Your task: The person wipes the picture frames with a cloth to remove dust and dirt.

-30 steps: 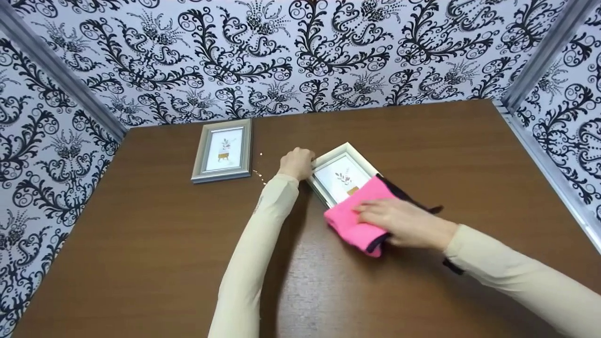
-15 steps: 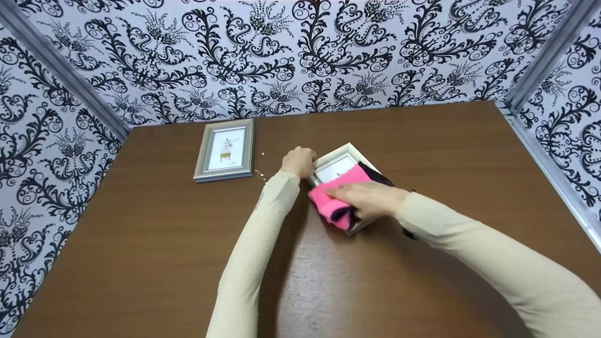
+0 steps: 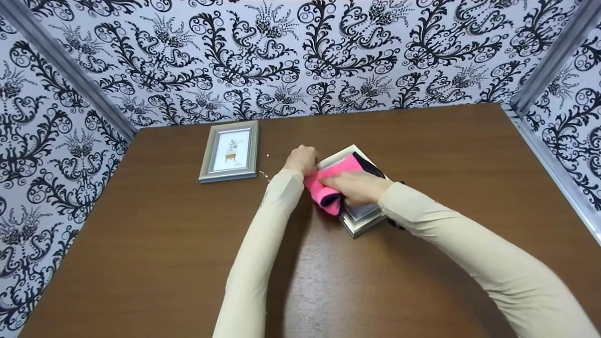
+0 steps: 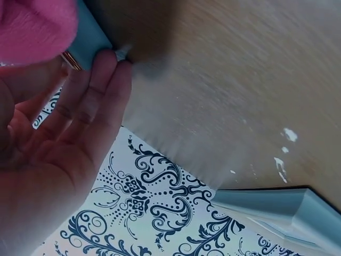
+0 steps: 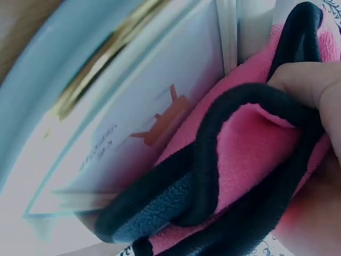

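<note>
A pale picture frame (image 3: 358, 227) lies at an angle on the table. At its left edge is my left hand (image 3: 300, 160); in the left wrist view its fingers (image 4: 109, 80) bend against the frame's side (image 4: 91, 40). My right hand (image 3: 359, 188) holds a folded pink cloth (image 3: 320, 188) with dark edging over the frame's upper left part. The cloth's front fold comes right up to my left hand. Seen from the right wrist, my thumb (image 5: 301, 80) lies on the cloth, and the picture's orange stool (image 5: 162, 125) shows beside it. The cloth hides the picture's upper part.
A second picture frame (image 3: 231, 151) lies farther left near the back wall. Small white specks (image 3: 265, 175) are scattered between the two frames. Patterned walls (image 3: 300, 61) bound the brown table (image 3: 164, 244) at the back and sides.
My right hand has slid the cloth left and away from me across the frame, uncovering its near corner and covering its upper left. My left hand stays at the frame's edge.
</note>
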The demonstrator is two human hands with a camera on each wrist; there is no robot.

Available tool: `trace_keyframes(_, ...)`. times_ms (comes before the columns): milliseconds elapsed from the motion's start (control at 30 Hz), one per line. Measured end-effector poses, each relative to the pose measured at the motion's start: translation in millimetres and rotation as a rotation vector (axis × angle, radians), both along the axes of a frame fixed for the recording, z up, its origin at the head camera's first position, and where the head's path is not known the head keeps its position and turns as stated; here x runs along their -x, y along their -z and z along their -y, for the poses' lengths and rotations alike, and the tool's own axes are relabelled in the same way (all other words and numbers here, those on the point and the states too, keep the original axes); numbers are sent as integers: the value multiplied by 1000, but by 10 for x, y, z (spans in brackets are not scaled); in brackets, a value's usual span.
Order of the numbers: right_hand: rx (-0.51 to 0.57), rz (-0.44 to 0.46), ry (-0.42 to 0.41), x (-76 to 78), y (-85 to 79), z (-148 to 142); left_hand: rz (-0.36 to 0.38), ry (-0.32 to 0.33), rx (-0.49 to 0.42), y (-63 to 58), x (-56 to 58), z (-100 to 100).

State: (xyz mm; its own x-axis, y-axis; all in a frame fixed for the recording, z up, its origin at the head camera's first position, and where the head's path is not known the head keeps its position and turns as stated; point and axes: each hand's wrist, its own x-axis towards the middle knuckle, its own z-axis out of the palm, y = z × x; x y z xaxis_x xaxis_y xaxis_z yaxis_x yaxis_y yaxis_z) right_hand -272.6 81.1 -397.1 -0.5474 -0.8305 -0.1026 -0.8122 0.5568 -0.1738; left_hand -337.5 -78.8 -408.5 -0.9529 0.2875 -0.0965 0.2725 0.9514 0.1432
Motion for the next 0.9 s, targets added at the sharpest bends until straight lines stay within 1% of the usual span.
trace_keyframes(67,-2,-6,-28,-68,-40,-53,-11,5,-2,-4,-4,-9)
trace_keyframes(133,-12,5,-57,-166,-85,-122,-27,8,-14,-2,-11,-12)
trace_keyframes(267,-51,38,-102,-410,-175,-277,-48,0,-46,11,-35,-7)
trace_keyframes(333,-91,45,-113,-527,-213,-338,-57,3,-53,21,-43,-4)
trace_keyframes(400,-119,19,-137,-621,-232,-370,-65,11,-52,28,-48,-1)
trace_keyframes(500,-116,-49,-168,-686,-219,-353,-83,16,-42,36,-53,9)
trace_keyframes(600,-72,-125,-192,-657,-165,-300,-92,16,-33,45,-45,16)
trace_keyframes(667,-41,-155,-201,-604,-129,-259,-92,21,-28,48,-40,20)
trace_keyframes(733,-18,-159,-194,-530,-103,-213,-91,26,-24,51,-33,21)
trace_keyframes(900,5,-98,-117,-276,-34,-66,-74,33,-25,54,-19,16)
